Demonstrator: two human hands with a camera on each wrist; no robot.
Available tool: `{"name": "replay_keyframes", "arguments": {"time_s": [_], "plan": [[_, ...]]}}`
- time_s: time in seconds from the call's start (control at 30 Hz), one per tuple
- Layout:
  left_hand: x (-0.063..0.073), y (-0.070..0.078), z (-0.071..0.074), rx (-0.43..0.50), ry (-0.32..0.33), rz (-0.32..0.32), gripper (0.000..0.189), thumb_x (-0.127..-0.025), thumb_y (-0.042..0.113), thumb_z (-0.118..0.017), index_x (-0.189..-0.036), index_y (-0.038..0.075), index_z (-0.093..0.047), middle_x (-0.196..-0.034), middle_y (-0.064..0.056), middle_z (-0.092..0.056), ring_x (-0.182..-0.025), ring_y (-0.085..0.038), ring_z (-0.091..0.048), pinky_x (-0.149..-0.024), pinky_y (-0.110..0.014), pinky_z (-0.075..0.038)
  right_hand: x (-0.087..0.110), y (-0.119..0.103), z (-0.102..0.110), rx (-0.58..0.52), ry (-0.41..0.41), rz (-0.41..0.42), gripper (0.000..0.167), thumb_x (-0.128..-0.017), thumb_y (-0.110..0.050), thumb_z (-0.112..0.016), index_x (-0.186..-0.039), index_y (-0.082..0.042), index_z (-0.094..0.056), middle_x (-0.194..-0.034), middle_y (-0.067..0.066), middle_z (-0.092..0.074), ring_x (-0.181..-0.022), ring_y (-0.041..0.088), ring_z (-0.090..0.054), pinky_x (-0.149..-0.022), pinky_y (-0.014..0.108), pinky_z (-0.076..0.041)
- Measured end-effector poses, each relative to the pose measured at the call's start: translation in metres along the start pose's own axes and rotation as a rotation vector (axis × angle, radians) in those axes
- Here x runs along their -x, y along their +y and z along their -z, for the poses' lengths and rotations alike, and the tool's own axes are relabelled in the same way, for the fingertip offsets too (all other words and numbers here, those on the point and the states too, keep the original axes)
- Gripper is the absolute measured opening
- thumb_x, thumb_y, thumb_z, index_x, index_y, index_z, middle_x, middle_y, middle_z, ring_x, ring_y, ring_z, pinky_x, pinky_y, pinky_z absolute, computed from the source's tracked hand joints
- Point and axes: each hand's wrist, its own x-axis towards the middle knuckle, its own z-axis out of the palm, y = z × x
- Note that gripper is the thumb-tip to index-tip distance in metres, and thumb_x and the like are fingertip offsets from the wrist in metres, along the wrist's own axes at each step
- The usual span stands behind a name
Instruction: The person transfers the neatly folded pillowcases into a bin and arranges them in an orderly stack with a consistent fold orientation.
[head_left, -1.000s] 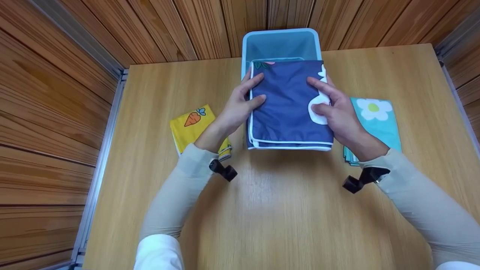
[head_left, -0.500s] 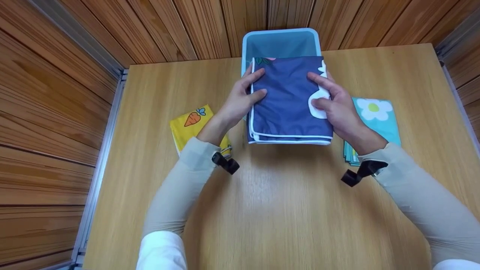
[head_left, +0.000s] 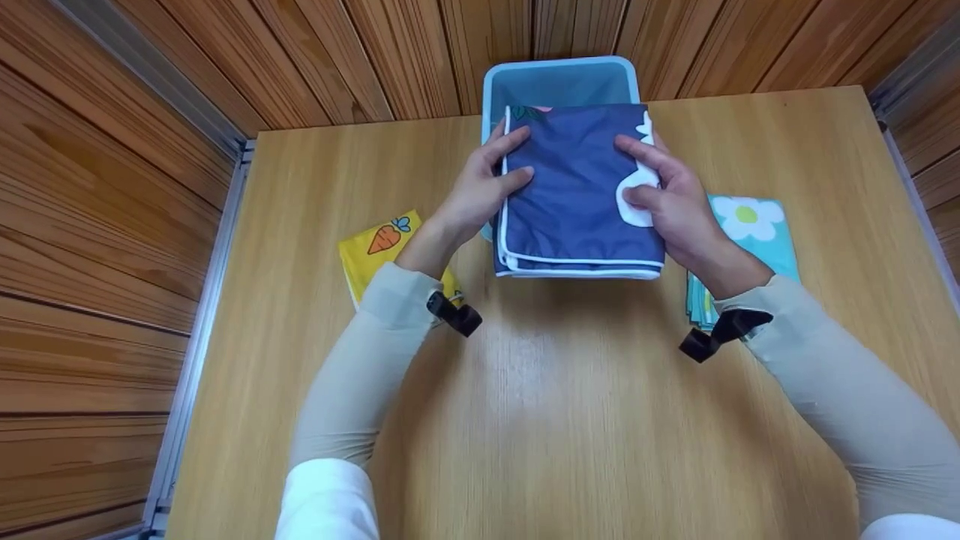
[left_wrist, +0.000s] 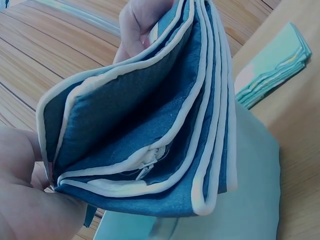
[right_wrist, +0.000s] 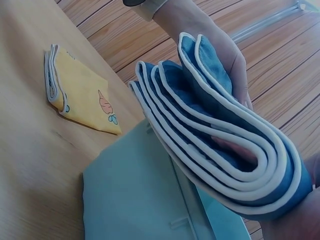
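Note:
Between my two hands I hold a folded navy blue cloth (head_left: 577, 180) with white piping and a white print at its right side. My left hand (head_left: 480, 184) grips its left edge, thumb on top and some fingers hidden beneath. At the right edge my right hand (head_left: 671, 195) grips it the same way. The cloth is held above the near part of a light blue bin (head_left: 491, 90), covering much of its opening. Many stacked layers of the cloth (right_wrist: 225, 145) show edge-on in the right wrist view, and they gape apart in the left wrist view.
A folded yellow cloth (head_left: 375, 259) with a carrot print lies on the wooden table (head_left: 562, 420) to the left. To the right lies a folded turquoise cloth (head_left: 765, 247) with a white flower, partly behind my right wrist. A wood-plank wall (head_left: 420, 60) stands behind the bin.
Both hands have carried the navy cloth slightly away from me, so it covers more of the bin's opening. The grip looks the same. Yellow and turquoise cloths have stayed put.

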Motion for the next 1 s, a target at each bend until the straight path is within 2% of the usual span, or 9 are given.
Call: {"name": "replay_keyframes", "arguments": {"time_s": [0.17, 0.33, 0.57, 0.8, 1.0], "plan": [[-0.004, 0.006, 0.001, -0.002, 0.003, -0.005, 0.054, -0.105, 0.004, -0.051, -0.157, 0.005, -0.036, -0.171, 0.002, -0.010, -0.156, -0.015, -0.007, -0.123, -0.027, -0.017, -0.004, -0.002, 0.000, -0.003, 0.023, -0.029, 0.062, -0.094, 0.015, -0.046, -0.151, -0.008, -0.049, -0.171, -0.004, -0.008, -0.154, 0.018, -0.010, -0.111, 0.020, -0.032], [-0.009, 0.006, 0.002, -0.019, 0.008, 0.016, 0.054, -0.105, 0.005, -0.052, -0.157, 0.006, -0.037, -0.171, 0.002, -0.011, -0.156, -0.014, -0.008, -0.123, -0.027, -0.018, -0.007, -0.005, 0.000, 0.002, 0.034, -0.052, 0.062, -0.094, 0.014, -0.047, -0.151, -0.009, -0.049, -0.171, -0.005, -0.008, -0.154, 0.018, -0.011, -0.110, 0.020, -0.033], [-0.013, 0.005, 0.006, -0.045, 0.014, 0.026, 0.054, -0.105, 0.005, -0.050, -0.157, 0.005, -0.036, -0.171, 0.001, -0.011, -0.155, -0.014, -0.012, -0.122, -0.027, -0.020, -0.014, -0.007, -0.002, 0.028, 0.021, -0.064, 0.062, -0.095, 0.014, -0.046, -0.152, -0.009, -0.048, -0.171, -0.006, -0.007, -0.155, 0.015, -0.007, -0.115, 0.020, -0.029], [-0.020, 0.009, 0.007, -0.031, 0.023, 0.018, 0.055, -0.104, 0.001, -0.050, -0.157, 0.003, -0.034, -0.172, -0.004, -0.006, -0.156, -0.016, -0.004, -0.120, -0.021, -0.018, -0.022, -0.009, -0.002, 0.048, 0.046, -0.073, 0.062, -0.094, 0.013, -0.045, -0.152, -0.009, -0.048, -0.171, -0.006, -0.009, -0.155, 0.015, -0.008, -0.117, 0.021, -0.023], [-0.025, 0.012, 0.007, -0.060, 0.038, 0.052, 0.055, -0.105, 0.004, -0.050, -0.158, 0.006, -0.035, -0.172, -0.002, -0.007, -0.156, -0.015, -0.005, -0.120, -0.021, -0.019, -0.028, -0.014, -0.001, 0.069, 0.063, -0.105, 0.063, -0.096, 0.012, -0.046, -0.153, -0.013, -0.048, -0.171, -0.009, -0.008, -0.156, 0.013, -0.004, -0.121, 0.022, -0.017]]}}
